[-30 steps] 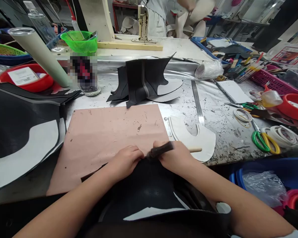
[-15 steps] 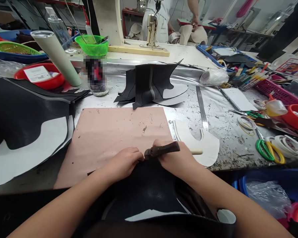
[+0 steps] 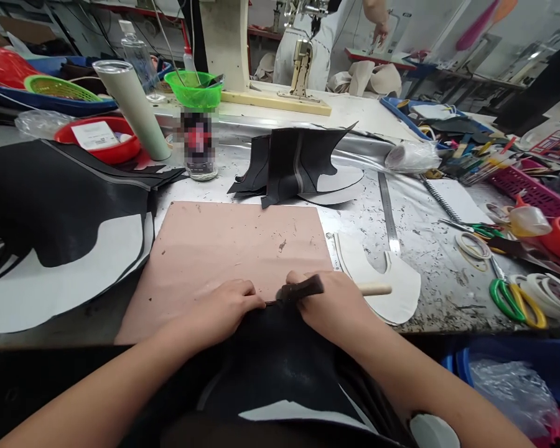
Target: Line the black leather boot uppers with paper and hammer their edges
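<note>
- We look down on a long, scuffed counter that carries everything near the hands.
- We see the black piece spread below the counter's front edge, over the person's lap, its upper edge reaching the near side of the pink board, between the two hands; a pale patch shows along its lower part.
- To the left we have a stack of black pieces with white lower panels, overhanging the counter's front edge.
- We find the pink board flat on the counter, just beyond the hands.
- Behind that board we see folded black parts standing upright.
- To the right of the board we note a white cut piece, with a metal ruler running away from it.
- We see the right hand closed around the hammer, fingers wrapped on its handle.
- We see the left hand nearly closed, thumb and fingers pinching the black piece's upper edge; its underside is hidden from us.
- We see the hammer with its dark, blurred head at that edge; whether they touch, we cannot tell.
</note>
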Demonstrator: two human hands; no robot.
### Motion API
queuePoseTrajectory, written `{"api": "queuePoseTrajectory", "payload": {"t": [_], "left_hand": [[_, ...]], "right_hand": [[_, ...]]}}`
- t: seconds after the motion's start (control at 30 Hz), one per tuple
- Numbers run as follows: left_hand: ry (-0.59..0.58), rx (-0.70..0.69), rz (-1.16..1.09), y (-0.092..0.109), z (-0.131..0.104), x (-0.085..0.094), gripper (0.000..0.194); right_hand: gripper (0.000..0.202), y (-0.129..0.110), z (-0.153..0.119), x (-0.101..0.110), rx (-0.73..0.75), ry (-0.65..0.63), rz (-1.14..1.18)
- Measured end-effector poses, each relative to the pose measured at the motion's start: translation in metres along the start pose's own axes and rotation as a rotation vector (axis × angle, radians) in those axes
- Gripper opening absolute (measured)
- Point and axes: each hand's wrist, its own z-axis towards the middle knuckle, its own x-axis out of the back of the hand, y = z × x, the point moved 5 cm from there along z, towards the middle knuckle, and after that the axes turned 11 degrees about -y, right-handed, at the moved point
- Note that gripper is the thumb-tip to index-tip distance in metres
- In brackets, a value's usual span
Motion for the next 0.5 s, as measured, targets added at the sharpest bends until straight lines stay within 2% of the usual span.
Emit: {"api": "queuePoseTrajectory", "payload": {"t": [0.17,0.3,0.4,0.5], "left_hand": [[0.034,0.021,-0.071,-0.006,-0.007,0.001,0.026],[0.048,0.016,-0.107,-0.009,-0.011,0.001,0.026],[0.106,-0.024,-0.105,-0.012,-0.018,0.004,0.024],[0.08,-0.017,-0.073,-0.015,-0.023,0.003,0.031]], "right_hand": [[0.015,-0.01,0.006,-0.007,0.014,-0.072,-0.017],[0.015,-0.016,0.009,-0.004,0.049,-0.004,-0.009],[0.014,-0.02,0.012,-0.005,0.069,-0.031,-0.016],[0.014,-0.025,0.013,-0.002,0.076,-0.023,-0.056]]}}
